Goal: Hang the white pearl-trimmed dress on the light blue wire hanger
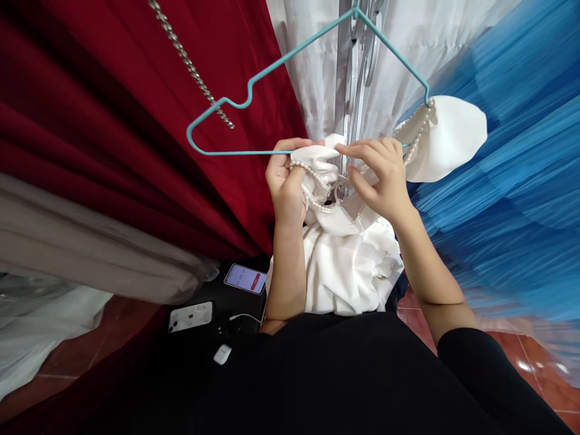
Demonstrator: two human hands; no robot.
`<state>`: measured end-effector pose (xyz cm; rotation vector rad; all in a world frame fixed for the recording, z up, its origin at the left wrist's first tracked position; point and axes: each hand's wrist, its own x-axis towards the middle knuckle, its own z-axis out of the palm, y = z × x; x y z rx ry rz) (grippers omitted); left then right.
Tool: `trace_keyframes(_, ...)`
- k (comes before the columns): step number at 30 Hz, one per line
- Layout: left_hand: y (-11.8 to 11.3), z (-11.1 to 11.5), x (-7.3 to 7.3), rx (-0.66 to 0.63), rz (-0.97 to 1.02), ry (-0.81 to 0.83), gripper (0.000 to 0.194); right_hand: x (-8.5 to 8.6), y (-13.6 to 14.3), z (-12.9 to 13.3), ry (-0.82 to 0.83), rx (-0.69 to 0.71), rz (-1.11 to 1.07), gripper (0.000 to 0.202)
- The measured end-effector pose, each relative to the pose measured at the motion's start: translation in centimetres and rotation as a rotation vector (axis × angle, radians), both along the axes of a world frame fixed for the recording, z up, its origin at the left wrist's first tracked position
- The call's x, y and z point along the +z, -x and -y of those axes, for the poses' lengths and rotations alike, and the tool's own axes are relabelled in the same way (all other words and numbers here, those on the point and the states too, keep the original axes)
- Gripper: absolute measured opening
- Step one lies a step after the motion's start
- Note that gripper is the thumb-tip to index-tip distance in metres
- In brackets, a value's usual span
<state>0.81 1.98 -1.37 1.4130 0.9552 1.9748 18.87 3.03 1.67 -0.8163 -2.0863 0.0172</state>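
Observation:
A white garment with pearl-beaded edges hangs bunched below a light-blue hanger. One white, pearl-trimmed part of it hangs on the hanger's right end. My left hand is closed round gathered white fabric by the hanger's bottom bar, with the thumb over the pearl strand. My right hand is at the right side of the same bunch, its fingertips against the white cloth and its thumb a little apart below them. The hanger's left end carries no fabric.
Red cloth hangs at the left with a beaded chain before it; blue tulle hangs at the right. Two phones and a small white case lie on a black surface at lower left.

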Motion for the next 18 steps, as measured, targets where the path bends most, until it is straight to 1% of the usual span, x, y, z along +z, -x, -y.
trace_keyframes(2,-0.3,0.1,0.1,-0.014,0.014,0.036,0.018,0.7,-1.1,0.4,-0.016,0.035,-0.016,0.029)
trace_keyframes(3,-0.3,0.1,0.1,-0.008,0.011,0.057,0.017,1.1,-1.8,0.4,-0.053,0.022,-0.063,0.027)
trace_keyframes(5,-0.3,0.2,0.1,0.033,0.011,0.08,0.016,1.5,-3.3,-0.2,-0.192,-0.068,-0.217,0.024)
trace_keyframes(7,-0.2,0.1,0.0,0.067,0.023,0.08,0.016,1.6,-4.8,-1.5,-0.329,-0.187,-0.351,0.027)
trace_keyframes(9,-0.2,0.0,0.0,0.061,0.05,0.057,0.016,1.5,-5.9,-3.0,-0.412,-0.238,-0.374,0.036)
trace_keyframes(11,-0.1,-0.1,0.0,0.036,0.102,0.005,0.016,1.6,-6.4,-4.0,-0.383,-0.276,-0.306,0.041)
trace_keyframes(13,0.1,-0.2,0.0,0.028,0.151,-0.052,0.017,2.3,-6.5,-4.0,-0.26,-0.323,-0.237,0.034)
trace_keyframes(15,0.4,-0.3,0.0,0.012,0.183,-0.094,0.017,3.4,-6.6,-3.4,-0.135,-0.364,-0.215,0.033)
trace_keyframes(16,0.7,-0.3,0.0,-0.006,0.189,-0.105,0.018,4.0,-6.9,-3.1,-0.122,-0.385,-0.224,0.034)
trace_keyframes(18,1.2,-0.4,0.0,-0.048,0.192,-0.115,0.021,5.1,-8.1,-2.8,-0.159,-0.442,-0.242,0.033)
